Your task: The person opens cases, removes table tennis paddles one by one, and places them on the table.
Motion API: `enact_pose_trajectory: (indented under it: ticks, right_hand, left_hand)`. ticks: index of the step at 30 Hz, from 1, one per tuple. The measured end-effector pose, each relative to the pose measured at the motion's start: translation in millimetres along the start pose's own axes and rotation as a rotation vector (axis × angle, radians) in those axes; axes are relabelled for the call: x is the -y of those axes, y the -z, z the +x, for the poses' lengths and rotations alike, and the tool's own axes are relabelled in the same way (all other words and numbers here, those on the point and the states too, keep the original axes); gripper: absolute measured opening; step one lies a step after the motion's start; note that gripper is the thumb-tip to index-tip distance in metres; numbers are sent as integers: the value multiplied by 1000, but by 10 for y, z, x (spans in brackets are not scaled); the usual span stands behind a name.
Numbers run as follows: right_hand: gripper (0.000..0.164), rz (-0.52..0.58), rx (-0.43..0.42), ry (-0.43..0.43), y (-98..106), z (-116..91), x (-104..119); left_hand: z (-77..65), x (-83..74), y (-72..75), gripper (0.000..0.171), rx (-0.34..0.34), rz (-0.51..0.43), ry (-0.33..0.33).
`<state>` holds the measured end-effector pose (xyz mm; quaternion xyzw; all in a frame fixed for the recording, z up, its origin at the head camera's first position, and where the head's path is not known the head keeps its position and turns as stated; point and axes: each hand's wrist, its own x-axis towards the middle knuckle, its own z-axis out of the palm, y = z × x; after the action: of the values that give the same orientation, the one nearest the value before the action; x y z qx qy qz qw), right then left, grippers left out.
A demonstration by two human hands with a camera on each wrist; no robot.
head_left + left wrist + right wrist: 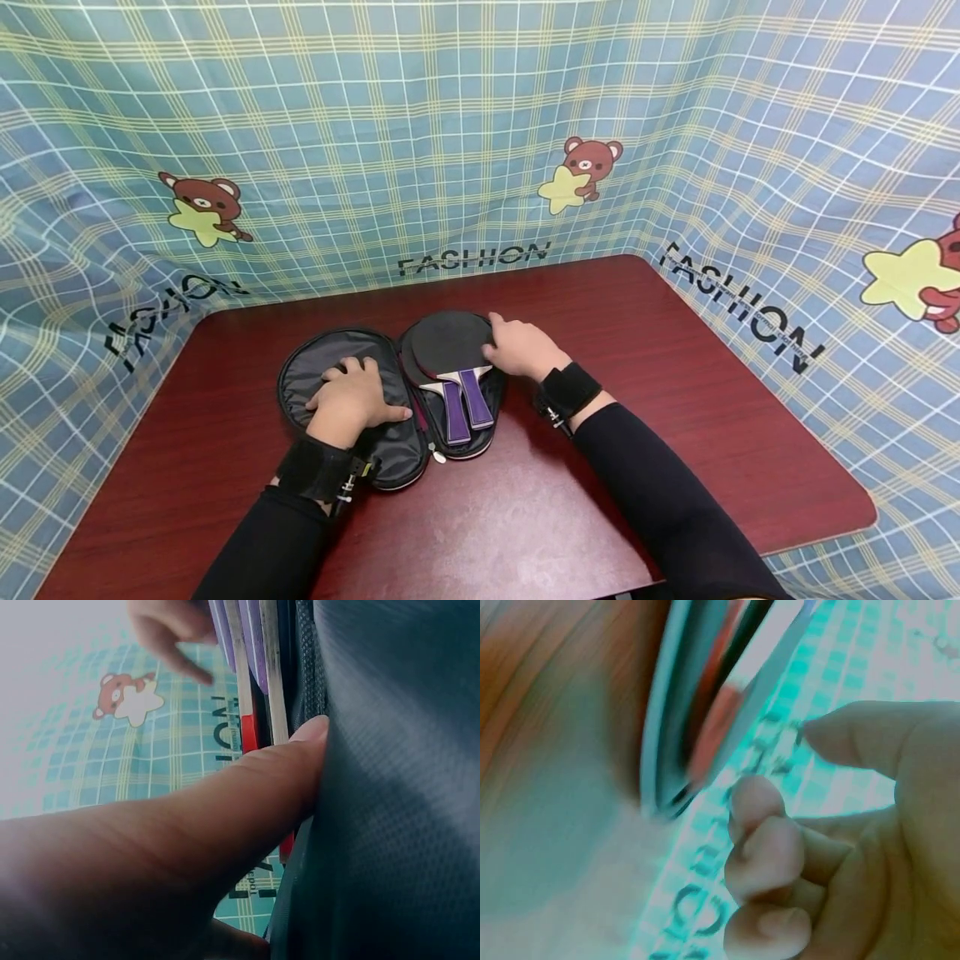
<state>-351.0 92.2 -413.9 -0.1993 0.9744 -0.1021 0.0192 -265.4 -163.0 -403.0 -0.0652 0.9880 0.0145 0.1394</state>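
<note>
A black zip case (393, 458) lies unfolded on the table, its two halves side by side. My left hand (351, 404) rests on the left half with its fingers spread; in the left wrist view the thumb (247, 784) presses the dark fabric. Two table tennis paddles (450, 340) lie stacked in the right half, black faces up, purple handles toward me. Beside their upper right edge is my right hand (522, 346), holding nothing. The right wrist view shows its fingers (765, 859) loosely bent, with a gap between them and the paddles' red edge.
Dark red tabletop (600, 333) surrounds the case. A zipper pull (438, 456) hangs at the case's near end, by the fold. Blue plaid cloth (457, 167) with bears and lettering stands behind the table and along its sides.
</note>
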Motion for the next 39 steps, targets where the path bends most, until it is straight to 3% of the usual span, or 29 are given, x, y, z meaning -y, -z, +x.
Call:
enact_pose_trajectory:
  ticks: [5, 10, 20, 28, 39]
  right_hand:
    - [87, 0, 13, 17, -14, -142, 331]
    - [87, -78, 74, 52, -79, -233, 473]
    - [66, -93, 99, 122, -69, -253, 495]
    - [26, -55, 42, 136, -99, -262, 483]
    - [22, -56, -56, 157, -127, -222, 424]
  left_hand:
    - [1, -18, 9, 119, 3, 10, 10]
    - [-9, -32, 12, 120, 12, 14, 11]
    - [-10, -25, 9, 120, 3, 9, 1]
    - [-14, -29, 0, 119, 11, 20, 2]
    - [-43, -45, 14, 118, -18, 64, -11]
